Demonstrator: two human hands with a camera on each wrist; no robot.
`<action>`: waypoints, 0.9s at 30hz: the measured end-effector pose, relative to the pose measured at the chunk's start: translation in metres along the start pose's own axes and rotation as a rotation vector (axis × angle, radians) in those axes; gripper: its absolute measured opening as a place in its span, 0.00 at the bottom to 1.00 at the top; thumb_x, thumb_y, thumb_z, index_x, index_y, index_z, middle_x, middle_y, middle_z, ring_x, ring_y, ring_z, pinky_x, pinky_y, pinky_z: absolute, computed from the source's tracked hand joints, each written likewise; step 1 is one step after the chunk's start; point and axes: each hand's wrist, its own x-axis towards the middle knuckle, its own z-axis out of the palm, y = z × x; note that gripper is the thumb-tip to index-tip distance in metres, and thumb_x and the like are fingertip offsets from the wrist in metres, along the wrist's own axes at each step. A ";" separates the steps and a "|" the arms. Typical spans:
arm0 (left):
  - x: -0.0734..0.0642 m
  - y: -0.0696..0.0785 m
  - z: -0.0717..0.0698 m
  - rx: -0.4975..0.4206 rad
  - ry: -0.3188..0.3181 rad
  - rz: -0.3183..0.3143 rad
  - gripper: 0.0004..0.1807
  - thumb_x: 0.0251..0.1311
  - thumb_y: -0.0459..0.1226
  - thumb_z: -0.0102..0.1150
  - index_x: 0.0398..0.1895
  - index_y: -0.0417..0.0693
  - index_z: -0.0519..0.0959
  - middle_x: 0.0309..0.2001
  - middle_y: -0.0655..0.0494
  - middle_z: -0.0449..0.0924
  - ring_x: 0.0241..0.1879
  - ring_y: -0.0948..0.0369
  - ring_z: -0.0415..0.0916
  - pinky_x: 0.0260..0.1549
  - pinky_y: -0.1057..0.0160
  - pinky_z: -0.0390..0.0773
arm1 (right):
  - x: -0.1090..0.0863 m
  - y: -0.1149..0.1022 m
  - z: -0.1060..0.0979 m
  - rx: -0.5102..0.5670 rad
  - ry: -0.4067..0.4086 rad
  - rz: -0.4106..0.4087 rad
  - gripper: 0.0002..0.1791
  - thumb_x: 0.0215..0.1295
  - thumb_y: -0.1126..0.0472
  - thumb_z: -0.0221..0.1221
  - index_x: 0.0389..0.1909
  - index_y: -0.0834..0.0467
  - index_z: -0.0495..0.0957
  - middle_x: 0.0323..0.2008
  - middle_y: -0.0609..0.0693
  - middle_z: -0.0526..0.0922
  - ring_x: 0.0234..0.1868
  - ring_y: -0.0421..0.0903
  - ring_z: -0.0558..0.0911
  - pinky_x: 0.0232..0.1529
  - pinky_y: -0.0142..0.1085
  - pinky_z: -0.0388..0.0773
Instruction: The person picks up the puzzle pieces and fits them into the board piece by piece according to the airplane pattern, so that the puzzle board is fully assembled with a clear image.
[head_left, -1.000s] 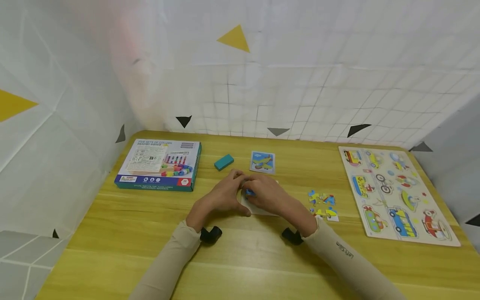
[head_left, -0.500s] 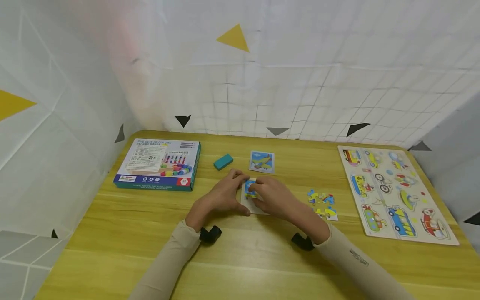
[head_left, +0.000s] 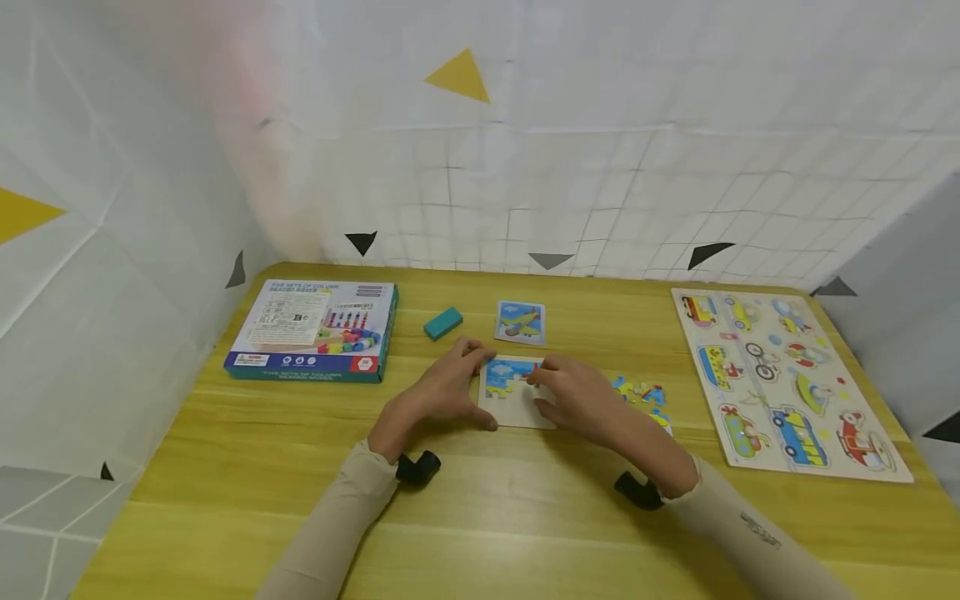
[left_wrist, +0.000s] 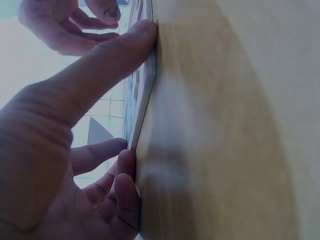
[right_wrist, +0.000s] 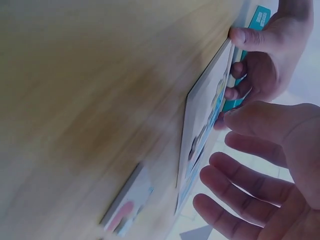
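Note:
A small jigsaw board (head_left: 517,412) lies on the table, its upper part covered with blue, yellow and red pieces and its lower part bare wood. My left hand (head_left: 446,387) holds its left side, the thumb at the near edge and the fingers at the far corner, as the left wrist view shows too. Over the board's right part is my right hand (head_left: 581,400). In the right wrist view its fingers (right_wrist: 245,180) are spread and loosely bent, with no piece between them. Loose jigsaw pieces (head_left: 641,391) lie right of the board, partly behind the right hand and forearm.
Behind the board lies a picture card of a yellow plane (head_left: 520,322), with a teal block (head_left: 443,323) to its left. A boxed bead set (head_left: 311,329) is at the left. On the right lies a large wooden vehicle puzzle (head_left: 791,383).
My right hand has moved right across the board, uncovering the fitted pieces beneath it. My left hand stays at the board's left side. The view has shifted slightly.

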 end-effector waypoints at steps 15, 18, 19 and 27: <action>-0.001 -0.001 0.001 -0.018 -0.001 0.005 0.59 0.37 0.53 0.84 0.75 0.52 0.64 0.69 0.54 0.57 0.59 0.57 0.67 0.62 0.54 0.68 | -0.030 0.021 -0.005 -0.001 0.066 0.077 0.16 0.52 0.64 0.74 0.42 0.63 0.85 0.39 0.53 0.81 0.39 0.50 0.81 0.36 0.44 0.80; -0.001 -0.001 0.000 -0.021 0.001 0.001 0.59 0.36 0.53 0.84 0.75 0.52 0.64 0.69 0.54 0.57 0.59 0.57 0.66 0.62 0.54 0.68 | -0.033 0.026 -0.007 -0.003 0.076 0.082 0.17 0.52 0.64 0.75 0.42 0.63 0.85 0.39 0.54 0.81 0.39 0.51 0.81 0.37 0.45 0.81; -0.001 0.000 0.000 -0.023 0.001 -0.001 0.59 0.36 0.53 0.84 0.75 0.52 0.64 0.69 0.54 0.57 0.59 0.57 0.67 0.62 0.53 0.68 | -0.034 0.027 -0.008 -0.004 0.077 0.086 0.17 0.52 0.64 0.75 0.42 0.64 0.85 0.39 0.54 0.81 0.39 0.51 0.81 0.37 0.45 0.81; 0.000 0.000 0.001 -0.014 0.001 0.006 0.59 0.37 0.53 0.84 0.75 0.51 0.64 0.69 0.54 0.57 0.58 0.57 0.67 0.62 0.54 0.68 | -0.041 0.036 -0.012 0.002 0.044 0.144 0.18 0.52 0.63 0.75 0.44 0.63 0.85 0.41 0.55 0.83 0.42 0.53 0.82 0.42 0.48 0.81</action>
